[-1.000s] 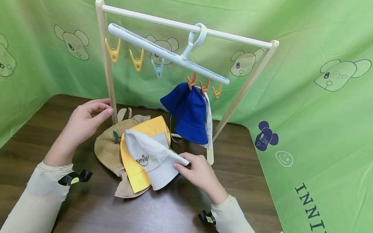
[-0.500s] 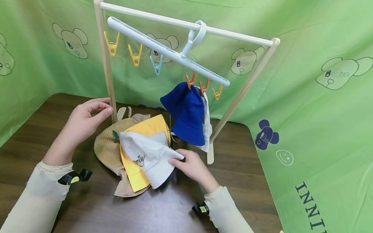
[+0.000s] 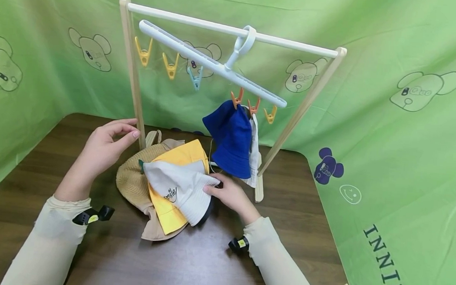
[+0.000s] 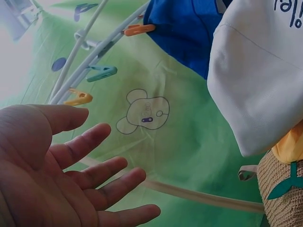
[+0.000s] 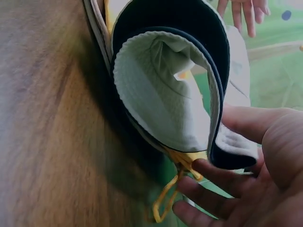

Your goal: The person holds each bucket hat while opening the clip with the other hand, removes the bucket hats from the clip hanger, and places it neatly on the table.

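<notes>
My right hand pinches the brim of a white bucket hat with "smile" lettering, between thumb and fingers. Seen from the right wrist, the hat's pale inside and dark brim underside face the camera. The hat lies over a yellow hat and a tan woven hat with a green leaf on it. My left hand is beside the rack's left post, fingers relaxed; the left wrist view shows its palm holding nothing.
A wooden rack with a white bar carries a pale blue clip hanger. A blue bucket hat and a whitish hat hang from its orange clips. Yellow clips and a light blue clip hang at left.
My right hand has moved left and slightly up, shifting the white bucket hat further over the pile. The left hand has stayed in place beside the post.
</notes>
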`<state>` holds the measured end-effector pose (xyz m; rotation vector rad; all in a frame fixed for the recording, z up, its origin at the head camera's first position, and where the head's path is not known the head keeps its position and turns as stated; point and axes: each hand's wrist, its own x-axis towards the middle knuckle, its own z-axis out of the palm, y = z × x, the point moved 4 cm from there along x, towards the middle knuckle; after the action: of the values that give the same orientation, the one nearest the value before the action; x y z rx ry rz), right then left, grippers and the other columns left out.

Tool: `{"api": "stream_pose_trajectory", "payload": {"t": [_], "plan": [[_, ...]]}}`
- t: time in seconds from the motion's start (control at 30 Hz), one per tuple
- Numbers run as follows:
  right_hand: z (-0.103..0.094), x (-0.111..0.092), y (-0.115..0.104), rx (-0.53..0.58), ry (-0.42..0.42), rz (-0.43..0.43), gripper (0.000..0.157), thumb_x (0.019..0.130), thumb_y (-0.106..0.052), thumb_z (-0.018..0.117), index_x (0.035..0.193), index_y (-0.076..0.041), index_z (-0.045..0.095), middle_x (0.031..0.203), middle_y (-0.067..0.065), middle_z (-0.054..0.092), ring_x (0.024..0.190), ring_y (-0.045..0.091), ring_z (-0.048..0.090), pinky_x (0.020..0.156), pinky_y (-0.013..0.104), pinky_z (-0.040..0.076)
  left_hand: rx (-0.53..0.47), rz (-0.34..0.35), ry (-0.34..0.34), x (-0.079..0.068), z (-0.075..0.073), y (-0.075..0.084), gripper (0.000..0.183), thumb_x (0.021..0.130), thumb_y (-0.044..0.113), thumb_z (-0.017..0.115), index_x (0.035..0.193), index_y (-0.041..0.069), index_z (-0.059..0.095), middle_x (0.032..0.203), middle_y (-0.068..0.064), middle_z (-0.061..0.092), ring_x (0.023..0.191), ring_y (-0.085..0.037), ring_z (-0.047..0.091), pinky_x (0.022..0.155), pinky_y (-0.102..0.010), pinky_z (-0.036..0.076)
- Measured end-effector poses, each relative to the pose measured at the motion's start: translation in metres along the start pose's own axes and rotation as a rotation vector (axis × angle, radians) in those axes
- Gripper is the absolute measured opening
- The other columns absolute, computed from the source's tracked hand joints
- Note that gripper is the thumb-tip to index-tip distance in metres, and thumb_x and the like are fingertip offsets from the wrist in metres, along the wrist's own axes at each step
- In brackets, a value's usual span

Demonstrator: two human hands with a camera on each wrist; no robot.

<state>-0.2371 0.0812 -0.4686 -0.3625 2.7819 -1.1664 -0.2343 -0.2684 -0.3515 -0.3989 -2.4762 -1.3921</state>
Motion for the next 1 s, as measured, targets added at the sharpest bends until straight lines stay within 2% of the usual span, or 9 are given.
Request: {"api": "stream_pose_trajectory", "payload": {"t": [0.23,0.37,0.47,0.57,0.7,0.8,0.9,1.0], "plan": [[-0.002,0.006,0.003,0.015,0.034,-0.059,0.046,0.091,-0.027,0.077,0.133,-0.011,0.066,0.136,0.009,0.065,0.129,0.028,0.057,0.110,0.048,0.042,-0.011,-0.014,-0.004,-0.001,0.001,-0.001,0.039,0.104,0.037,0.061,0.112,0.000,0.072,0.150,-0.009,0.057,0.141,-0.036,0.047,0.108,-0.060,0.039],[-0.006,0.003,0.004,0.081,0.053,-0.041,0.045,0.092,-0.024,0.076,0.133,-0.007,0.066,0.137,0.012,0.064,0.131,0.031,0.055,0.112,0.049,0.040,-0.009,-0.018,0.002,-0.001,-0.001,-0.002,0.039,0.104,0.037,0.061,0.113,0.001,0.073,0.150,-0.009,0.056,0.140,-0.036,0.048,0.107,-0.060,0.039],[-0.009,-0.001,0.003,0.147,0.052,-0.028,0.044,0.093,-0.022,0.075,0.132,-0.004,0.065,0.134,0.015,0.065,0.128,0.031,0.055,0.111,0.047,0.040,-0.006,-0.022,0.008,-0.001,-0.003,-0.002,0.040,0.104,0.038,0.061,0.114,0.002,0.073,0.150,-0.009,0.056,0.139,-0.036,0.049,0.106,-0.059,0.040],[-0.013,-0.006,0.001,0.185,0.048,-0.031,0.040,0.093,-0.021,0.075,0.128,-0.003,0.067,0.127,0.012,0.067,0.119,0.025,0.058,0.104,0.039,0.043,0.008,-0.027,0.014,-0.001,-0.005,-0.003,0.040,0.104,0.039,0.061,0.115,0.003,0.073,0.150,-0.007,0.056,0.137,-0.034,0.051,0.104,-0.052,0.042],[-0.013,-0.015,-0.001,0.321,-0.018,-0.040,0.036,0.092,-0.018,0.076,0.123,-0.002,0.068,0.111,0.007,0.070,0.099,0.016,0.062,0.090,0.029,0.049,0.013,-0.033,0.018,-0.001,-0.006,-0.002,0.040,0.103,0.040,0.061,0.114,0.003,0.073,0.150,-0.006,0.057,0.136,-0.032,0.052,0.102,-0.048,0.042],[-0.009,-0.023,-0.006,0.418,-0.089,-0.072,0.034,0.092,-0.014,0.076,0.122,-0.001,0.067,0.100,0.004,0.070,0.087,0.014,0.064,0.080,0.027,0.053,0.009,-0.030,0.019,-0.001,-0.008,-0.001,0.040,0.103,0.040,0.061,0.114,0.002,0.073,0.150,-0.007,0.057,0.137,-0.032,0.051,0.103,-0.050,0.042],[-0.004,-0.030,-0.016,0.408,-0.128,-0.151,0.032,0.092,-0.012,0.075,0.121,-0.001,0.067,0.097,0.002,0.069,0.083,0.013,0.064,0.076,0.026,0.054,0.012,-0.035,0.020,0.000,-0.009,-0.002,0.041,0.103,0.040,0.061,0.114,0.002,0.072,0.150,-0.006,0.057,0.138,-0.032,0.051,0.104,-0.050,0.042],[0.001,-0.037,-0.027,0.345,-0.147,-0.230,0.029,0.092,-0.012,0.075,0.120,-0.004,0.069,0.097,0.002,0.069,0.082,0.012,0.064,0.074,0.025,0.054,0.011,-0.040,0.022,0.000,-0.009,-0.002,0.042,0.103,0.041,0.061,0.114,0.002,0.072,0.150,-0.005,0.057,0.138,-0.030,0.050,0.103,-0.048,0.042]]}}
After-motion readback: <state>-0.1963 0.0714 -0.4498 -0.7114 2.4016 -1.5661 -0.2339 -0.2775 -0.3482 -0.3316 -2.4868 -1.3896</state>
